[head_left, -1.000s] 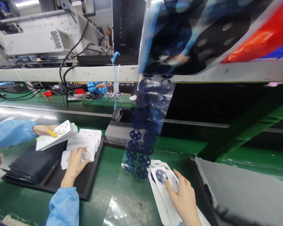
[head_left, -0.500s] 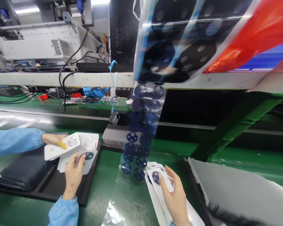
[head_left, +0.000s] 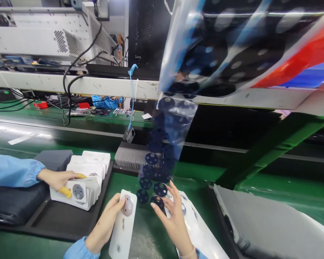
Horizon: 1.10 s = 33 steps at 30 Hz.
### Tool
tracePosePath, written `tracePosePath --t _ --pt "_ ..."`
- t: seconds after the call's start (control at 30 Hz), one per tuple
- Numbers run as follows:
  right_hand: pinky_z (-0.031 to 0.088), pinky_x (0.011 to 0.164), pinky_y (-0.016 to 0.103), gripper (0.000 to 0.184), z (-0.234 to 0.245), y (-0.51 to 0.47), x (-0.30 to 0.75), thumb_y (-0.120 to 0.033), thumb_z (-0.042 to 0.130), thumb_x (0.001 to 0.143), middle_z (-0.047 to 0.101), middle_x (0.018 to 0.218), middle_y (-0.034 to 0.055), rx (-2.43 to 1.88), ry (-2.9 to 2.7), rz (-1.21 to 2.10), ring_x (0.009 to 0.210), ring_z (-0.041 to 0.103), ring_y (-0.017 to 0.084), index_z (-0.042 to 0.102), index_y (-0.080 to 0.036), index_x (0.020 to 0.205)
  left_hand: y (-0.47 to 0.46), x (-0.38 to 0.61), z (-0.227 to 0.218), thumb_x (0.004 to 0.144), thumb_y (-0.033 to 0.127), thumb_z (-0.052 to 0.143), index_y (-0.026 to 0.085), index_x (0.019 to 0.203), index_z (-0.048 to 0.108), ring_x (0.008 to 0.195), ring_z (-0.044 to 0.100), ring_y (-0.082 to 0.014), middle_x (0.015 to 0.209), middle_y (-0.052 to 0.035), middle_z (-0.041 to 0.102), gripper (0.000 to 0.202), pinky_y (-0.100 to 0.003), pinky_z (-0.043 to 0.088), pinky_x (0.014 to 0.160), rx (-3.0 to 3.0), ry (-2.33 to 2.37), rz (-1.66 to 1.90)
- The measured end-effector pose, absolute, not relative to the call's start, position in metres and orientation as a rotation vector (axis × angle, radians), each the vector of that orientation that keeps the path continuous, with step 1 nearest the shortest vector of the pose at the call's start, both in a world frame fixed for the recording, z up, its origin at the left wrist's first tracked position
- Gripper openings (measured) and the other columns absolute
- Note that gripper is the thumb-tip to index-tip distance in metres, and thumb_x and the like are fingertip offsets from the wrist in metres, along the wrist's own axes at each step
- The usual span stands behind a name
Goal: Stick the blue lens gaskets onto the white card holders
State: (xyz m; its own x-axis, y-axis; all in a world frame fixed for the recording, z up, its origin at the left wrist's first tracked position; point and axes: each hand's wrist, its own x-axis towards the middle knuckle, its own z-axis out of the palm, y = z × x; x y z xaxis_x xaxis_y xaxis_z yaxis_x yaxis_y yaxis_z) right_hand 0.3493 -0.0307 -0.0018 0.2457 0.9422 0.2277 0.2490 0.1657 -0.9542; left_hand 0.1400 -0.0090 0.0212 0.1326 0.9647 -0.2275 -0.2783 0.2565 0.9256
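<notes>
My left hand (head_left: 108, 219) grips a long white phone-shaped panel (head_left: 120, 233) by its upper end, thumb beside the grey round camera patch. My right hand (head_left: 174, 219) is raised with fingers spread around a dark round film with holes (head_left: 157, 202). This film is at the bottom of a hanging clear strip (head_left: 148, 183); whether the fingertips touch it, I cannot tell. Behind my right hand lie white panels (head_left: 194, 223) with round patches. To the left, another person's hand (head_left: 58, 178) with yellow finger cots rests on a fanned stack of white panels (head_left: 90, 190).
The stack sits in a black tray (head_left: 62, 219) beside dark sheets (head_left: 18, 205). A row of thin grey pieces (head_left: 132, 156) stands behind. On the right, a grey pile (head_left: 267, 223) fills another tray. Large patterned film (head_left: 213, 46) hangs over the shelf edge (head_left: 105, 88).
My left hand has left the other person's stack and moved right, now with a white panel. My right hand has let go of the panel it held and risen left to the film strip.
</notes>
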Motion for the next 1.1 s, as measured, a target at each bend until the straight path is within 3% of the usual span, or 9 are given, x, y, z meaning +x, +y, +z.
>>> tracePosePath --t 0.2,0.3,0.43,0.53,0.63,0.8,0.87,0.97,1.1 --pt "0.014 0.110 0.065 0.061 -0.007 -0.031 0.336 -0.035 0.061 0.088 0.004 0.158 0.0039 -1.452 -1.602 -0.034 0.142 0.009 0.040 0.035 -0.033 0.143 -0.008 0.154 0.014 0.077 0.037 0.073 0.020 0.082 0.073 0.069 0.060 -0.0153 0.074 -0.0001 0.064 0.017 -0.022 0.046 0.063 0.670 0.756 0.915" --pt "0.017 0.109 0.064 0.051 -0.009 -0.029 0.333 -0.032 0.056 0.092 0.016 0.157 0.0048 -1.451 -1.809 -0.168 0.141 0.016 0.039 0.041 -0.033 0.140 -0.012 0.155 0.021 0.077 0.039 0.073 0.021 0.079 0.072 0.060 0.057 -0.0145 0.065 0.0009 0.061 0.018 -0.023 0.044 0.058 0.762 0.757 0.897" --pt "0.035 0.103 0.053 0.036 -0.007 -0.027 0.335 -0.024 0.050 0.095 0.046 0.140 0.0118 -1.317 -1.884 -0.302 0.129 0.041 0.032 0.051 -0.023 0.131 -0.016 0.155 0.023 0.079 0.043 0.069 0.024 0.092 0.069 0.060 0.058 -0.0166 0.068 0.0001 0.061 0.023 -0.027 0.047 0.060 0.910 0.744 0.796" --pt "0.047 0.088 0.044 0.022 -0.003 -0.028 0.335 -0.022 0.048 0.095 0.060 0.115 0.0125 -1.268 -1.846 -0.299 0.106 0.057 0.027 0.059 -0.018 0.114 -0.019 0.154 0.016 0.081 0.046 0.066 0.023 0.093 0.068 0.087 0.064 -0.0256 0.102 -0.0047 0.065 0.026 -0.037 0.049 0.080 1.120 0.730 0.774" --pt "0.050 0.074 0.039 0.018 0.001 -0.029 0.334 -0.024 0.044 0.096 0.061 0.099 0.0106 -1.300 -1.819 -0.220 0.090 0.059 0.025 0.061 -0.018 0.102 -0.021 0.155 0.010 0.083 0.048 0.062 0.020 0.092 0.067 0.122 0.048 -0.0327 0.132 -0.0103 0.052 0.030 -0.045 0.035 0.104 1.357 0.779 0.744" --pt "0.049 0.060 0.034 0.019 0.000 -0.031 0.331 -0.023 0.041 0.097 0.060 0.079 0.0057 -1.287 -1.819 -0.108 0.070 0.057 0.021 0.056 -0.017 0.105 -0.022 0.156 0.007 0.089 0.046 0.054 0.020 0.099 0.064 0.129 0.042 -0.0290 0.133 -0.0131 0.050 0.029 -0.041 0.030 0.108 1.552 0.773 0.697" --pt "0.050 0.065 0.036 0.021 -0.001 -0.031 0.331 -0.025 0.041 0.097 0.061 0.085 0.0083 -1.296 -1.809 -0.161 0.076 0.059 0.023 0.056 -0.016 0.109 -0.021 0.156 0.009 0.091 0.044 0.053 0.021 0.099 0.064 0.127 0.044 -0.0279 0.132 -0.0124 0.051 0.027 -0.038 0.031 0.107 1.585 0.773 0.702" --pt "0.044 0.089 0.049 0.032 0.000 -0.030 0.333 -0.030 0.044 0.096 0.056 0.122 0.0188 -1.363 -1.808 -0.349 0.112 0.052 0.034 0.055 -0.014 0.122 -0.020 0.156 0.011 0.091 0.041 0.053 0.021 0.098 0.064 0.127 0.045 -0.0269 0.131 -0.0118 0.051 0.024 -0.036 0.032 0.106 1.615 0.789 0.718" --pt "0.036 0.103 0.052 0.042 0.004 -0.028 0.336 -0.025 0.040 0.098 0.046 0.141 0.0174 -1.305 -1.974 -0.379 0.130 0.042 0.032 0.043 -0.012 0.138 -0.015 0.159 0.013 0.090 0.042 0.055 0.020 0.096 0.065 0.121 0.049 -0.0264 0.128 -0.0120 0.053 0.025 -0.035 0.035 0.103 1.585 0.804 0.775"
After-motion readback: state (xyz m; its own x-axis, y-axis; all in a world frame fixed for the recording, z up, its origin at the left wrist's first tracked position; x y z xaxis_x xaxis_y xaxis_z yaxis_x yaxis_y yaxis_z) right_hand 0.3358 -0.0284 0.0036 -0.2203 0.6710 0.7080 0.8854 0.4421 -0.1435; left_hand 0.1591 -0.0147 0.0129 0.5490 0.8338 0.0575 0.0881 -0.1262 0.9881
